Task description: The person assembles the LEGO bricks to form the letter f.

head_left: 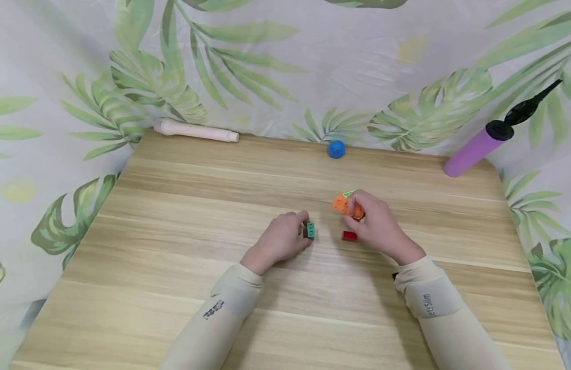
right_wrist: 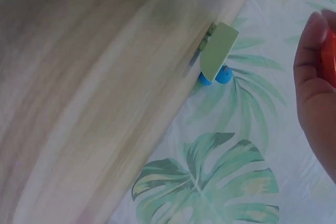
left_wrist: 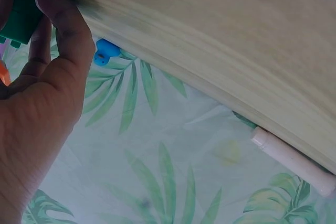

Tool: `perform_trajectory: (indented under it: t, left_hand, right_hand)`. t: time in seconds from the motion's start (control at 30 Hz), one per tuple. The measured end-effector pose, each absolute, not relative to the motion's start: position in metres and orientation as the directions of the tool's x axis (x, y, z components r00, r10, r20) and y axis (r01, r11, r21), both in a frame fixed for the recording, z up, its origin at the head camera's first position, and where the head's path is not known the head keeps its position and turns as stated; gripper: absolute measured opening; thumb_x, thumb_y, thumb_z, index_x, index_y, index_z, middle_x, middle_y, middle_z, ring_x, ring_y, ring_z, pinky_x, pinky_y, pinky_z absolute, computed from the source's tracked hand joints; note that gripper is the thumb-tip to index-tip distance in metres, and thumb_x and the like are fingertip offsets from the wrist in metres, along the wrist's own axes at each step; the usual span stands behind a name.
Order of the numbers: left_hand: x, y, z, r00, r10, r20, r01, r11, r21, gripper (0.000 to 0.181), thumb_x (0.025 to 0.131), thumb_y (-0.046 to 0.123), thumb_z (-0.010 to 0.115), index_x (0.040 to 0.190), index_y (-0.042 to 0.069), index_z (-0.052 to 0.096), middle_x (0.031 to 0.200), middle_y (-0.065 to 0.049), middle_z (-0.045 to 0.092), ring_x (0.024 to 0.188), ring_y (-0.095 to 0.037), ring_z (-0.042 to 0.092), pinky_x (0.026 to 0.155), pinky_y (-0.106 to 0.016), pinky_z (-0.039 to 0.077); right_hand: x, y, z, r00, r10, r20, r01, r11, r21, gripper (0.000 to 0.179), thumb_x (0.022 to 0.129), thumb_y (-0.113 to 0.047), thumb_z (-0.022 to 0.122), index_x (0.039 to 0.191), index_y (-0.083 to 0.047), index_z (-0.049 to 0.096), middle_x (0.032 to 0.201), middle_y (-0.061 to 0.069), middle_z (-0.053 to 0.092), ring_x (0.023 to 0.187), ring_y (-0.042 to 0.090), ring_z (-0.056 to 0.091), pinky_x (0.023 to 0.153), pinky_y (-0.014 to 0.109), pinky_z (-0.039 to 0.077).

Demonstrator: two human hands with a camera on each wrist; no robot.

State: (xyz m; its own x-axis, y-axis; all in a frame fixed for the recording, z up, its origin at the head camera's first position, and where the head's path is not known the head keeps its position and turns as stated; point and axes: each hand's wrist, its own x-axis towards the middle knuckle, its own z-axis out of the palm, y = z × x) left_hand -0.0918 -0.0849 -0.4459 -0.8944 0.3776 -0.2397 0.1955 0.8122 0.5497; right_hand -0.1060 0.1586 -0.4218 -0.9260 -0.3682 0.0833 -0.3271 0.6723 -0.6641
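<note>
With thumb and fingers, my left hand (head_left: 279, 239) pinches a dark green toy brick (head_left: 310, 230) at the middle of the table; its studs show in the left wrist view, where the brick (left_wrist: 23, 13) sits between the fingertips. To the right, my right hand (head_left: 380, 223) grips orange toy bricks (head_left: 341, 203), partly covered by its fingers. A red brick (head_left: 349, 236) lies on the table between the hands, close to the right thumb. Behind the orange piece, a light green brick (head_left: 348, 194) is mostly hidden; its rounded side (right_wrist: 219, 53) shows in the right wrist view.
Along the table's back edge are a pale pink tube (head_left: 199, 131), a small blue round toy (head_left: 336, 149) and a purple hand pump (head_left: 472, 151) with a black top. A small dark thing (head_left: 394, 276) peeks out by the right cuff. Leaf-patterned cloth (head_left: 341, 72) hangs behind.
</note>
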Motion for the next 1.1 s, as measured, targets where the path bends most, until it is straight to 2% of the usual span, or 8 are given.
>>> perform_trajectory:
  t: [0.07,0.17,0.27,0.43,0.53,0.6,0.73,1.1]
  left_hand:
    - [-0.091,-0.085,-0.446,-0.895,0.375,-0.241,0.194,0.814,0.547,0.03,0.092,0.02,0.081,0.117,0.012,0.067,0.089,-0.002,0.061,0.079,-0.019,0.056,0.069,-0.033,0.046]
    - [-0.091,-0.084,-0.445,-0.895,0.366,-0.256,0.176,0.816,0.551,0.03,0.093,0.021,0.081,0.117,0.012,0.066,0.088,-0.002,0.061,0.078,-0.019,0.055,0.068,-0.032,0.046]
    - [-0.091,-0.084,-0.446,-0.893,0.356,-0.275,0.156,0.819,0.553,0.031,0.093,0.023,0.082,0.117,0.013,0.066,0.087,-0.002,0.061,0.077,-0.018,0.055,0.066,-0.031,0.045]
    - [-0.091,-0.085,-0.446,-0.889,0.356,-0.286,0.151,0.82,0.552,0.038,0.092,0.026,0.084,0.122,0.013,0.066,0.087,-0.001,0.062,0.078,-0.018,0.057,0.068,-0.031,0.047]
    - [-0.093,-0.086,-0.444,-0.883,0.361,-0.301,0.138,0.811,0.568,0.043,0.091,0.028,0.085,0.126,0.011,0.066,0.089,-0.001,0.063,0.079,-0.018,0.059,0.07,-0.032,0.049]
    - [-0.094,-0.087,-0.443,-0.879,0.361,-0.313,0.126,0.806,0.578,0.046,0.09,0.028,0.086,0.128,0.011,0.066,0.09,-0.001,0.064,0.08,-0.018,0.059,0.072,-0.033,0.05]
    - [-0.095,-0.09,-0.442,-0.877,0.358,-0.321,0.107,0.797,0.594,0.047,0.09,0.028,0.086,0.128,0.01,0.066,0.092,-0.001,0.065,0.08,-0.018,0.06,0.071,-0.033,0.05]
    - [-0.095,-0.091,-0.445,-0.885,0.396,-0.247,0.189,0.788,0.586,0.029,0.093,0.027,0.083,0.115,0.015,0.069,0.082,0.001,0.062,0.072,-0.014,0.056,0.064,-0.029,0.044]
  right_hand:
    - [-0.105,0.158,-0.422,-0.931,-0.359,0.061,-0.308,0.685,-0.66,0.024,0.094,-0.006,0.077,0.109,-0.007,0.058,0.101,0.012,0.067,0.083,0.027,0.06,0.071,0.036,0.049]
    - [-0.105,0.156,-0.421,-0.934,-0.355,0.023,-0.282,0.701,-0.655,0.035,0.096,-0.009,0.075,0.127,-0.006,0.058,0.119,0.015,0.072,0.094,0.027,0.066,0.08,0.042,0.055]
    - [-0.104,0.155,-0.421,-0.931,-0.366,-0.005,-0.27,0.697,-0.664,0.042,0.097,-0.013,0.077,0.135,-0.007,0.06,0.121,0.014,0.072,0.093,0.026,0.067,0.079,0.041,0.056]
    - [-0.105,0.154,-0.42,-0.914,-0.403,0.046,-0.33,0.672,-0.662,0.041,0.095,-0.015,0.08,0.133,-0.008,0.067,0.118,0.008,0.071,0.087,0.02,0.062,0.075,0.034,0.053]
    - [-0.106,0.153,-0.42,-0.898,-0.428,0.101,-0.386,0.657,-0.648,0.041,0.093,-0.017,0.083,0.132,-0.009,0.071,0.121,0.006,0.072,0.094,0.022,0.066,0.079,0.039,0.056]
    - [-0.106,0.151,-0.419,-0.888,-0.445,0.112,-0.406,0.65,-0.642,0.042,0.093,-0.018,0.084,0.132,-0.01,0.072,0.125,0.007,0.073,0.105,0.026,0.069,0.088,0.045,0.058]
    - [-0.106,0.144,-0.42,-0.872,-0.482,0.083,-0.422,0.656,-0.626,0.045,0.093,-0.022,0.084,0.135,-0.012,0.072,0.134,0.007,0.073,0.126,0.03,0.068,0.105,0.052,0.054]
    - [-0.104,0.125,-0.425,-0.832,-0.549,-0.078,-0.373,0.658,-0.654,0.041,0.095,-0.023,0.082,0.133,-0.011,0.072,0.134,0.008,0.073,0.128,0.027,0.067,0.107,0.049,0.053]
